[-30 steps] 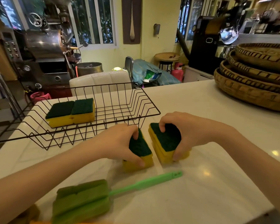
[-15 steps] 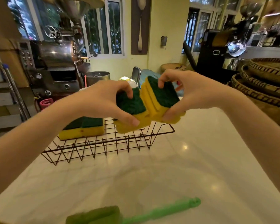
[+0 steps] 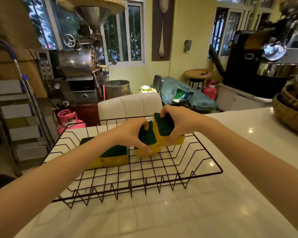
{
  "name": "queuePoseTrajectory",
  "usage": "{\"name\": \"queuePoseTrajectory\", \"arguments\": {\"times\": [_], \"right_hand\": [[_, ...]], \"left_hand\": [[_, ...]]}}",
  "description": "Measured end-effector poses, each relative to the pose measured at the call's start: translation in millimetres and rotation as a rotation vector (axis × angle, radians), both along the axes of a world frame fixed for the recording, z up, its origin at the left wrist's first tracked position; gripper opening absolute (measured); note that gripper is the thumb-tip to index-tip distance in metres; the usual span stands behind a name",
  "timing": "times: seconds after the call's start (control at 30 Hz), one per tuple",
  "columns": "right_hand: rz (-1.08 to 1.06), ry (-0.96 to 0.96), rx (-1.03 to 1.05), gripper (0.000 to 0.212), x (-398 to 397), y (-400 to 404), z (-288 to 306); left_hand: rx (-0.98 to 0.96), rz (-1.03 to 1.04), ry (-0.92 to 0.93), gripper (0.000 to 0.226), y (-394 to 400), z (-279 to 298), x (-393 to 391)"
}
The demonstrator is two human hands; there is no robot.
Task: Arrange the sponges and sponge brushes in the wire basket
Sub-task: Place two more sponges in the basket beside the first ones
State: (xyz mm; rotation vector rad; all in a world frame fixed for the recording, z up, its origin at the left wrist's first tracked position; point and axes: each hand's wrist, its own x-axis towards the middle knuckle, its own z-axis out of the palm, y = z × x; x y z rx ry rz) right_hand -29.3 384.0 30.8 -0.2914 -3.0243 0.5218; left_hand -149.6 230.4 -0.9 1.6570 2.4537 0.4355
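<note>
A black wire basket [image 3: 206, 172] stands on the white counter. Inside it, my left hand [image 3: 129, 134] grips a yellow sponge with a dark green top [image 3: 147, 137], low over the basket floor. Right beside it, my right hand [image 3: 177, 122] holds a small stack of the same sponges [image 3: 164, 125], tilted and touching the left one. Two more yellow-green sponges [image 3: 113, 156] lie on the basket floor at the left, partly hidden by my left forearm. No sponge brush is in view.
Woven trays [image 3: 292, 107] are stacked at the counter's right edge. A white padded chair back [image 3: 129, 105] stands just beyond the basket. Past the counter are a metal roasting machine [image 3: 76, 62], a pink gas cylinder [image 3: 68, 117] and a ladder [image 3: 24, 93].
Both hands lifted their sponges off the counter, carried them forward and lowered them into the basket. The view tilted up, so the green sponge brush dropped out of sight.
</note>
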Motion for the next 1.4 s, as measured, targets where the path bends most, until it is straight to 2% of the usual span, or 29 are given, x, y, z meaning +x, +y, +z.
{"name": "queuePoseTrajectory", "arguments": {"times": [0.37,0.6,0.77,1.0,1.4], "right_hand": [[0.027,-0.052,0.008,0.078,-15.0,7.2,-33.0],[0.004,-0.091,0.063,0.078,-18.0,-0.8,-34.3],[0.031,-0.172,0.098,0.082,-24.2,-5.2,-38.0],[0.067,-0.203,0.246,0.081,-28.0,-2.6,-49.0],[0.098,-0.172,0.282,0.081,-29.7,4.5,-48.8]], "left_hand": [[-0.136,-0.025,0.042,0.055,1.0,-17.1,-8.0],[-0.219,0.058,0.086,0.062,-7.3,-15.6,-17.2],[-0.207,0.043,0.061,0.063,-5.4,-17.6,-15.1],[-0.227,-0.015,0.029,0.077,-15.2,-18.3,-20.8],[-0.138,0.009,0.043,0.071,-9.7,-23.9,-17.1]]}}
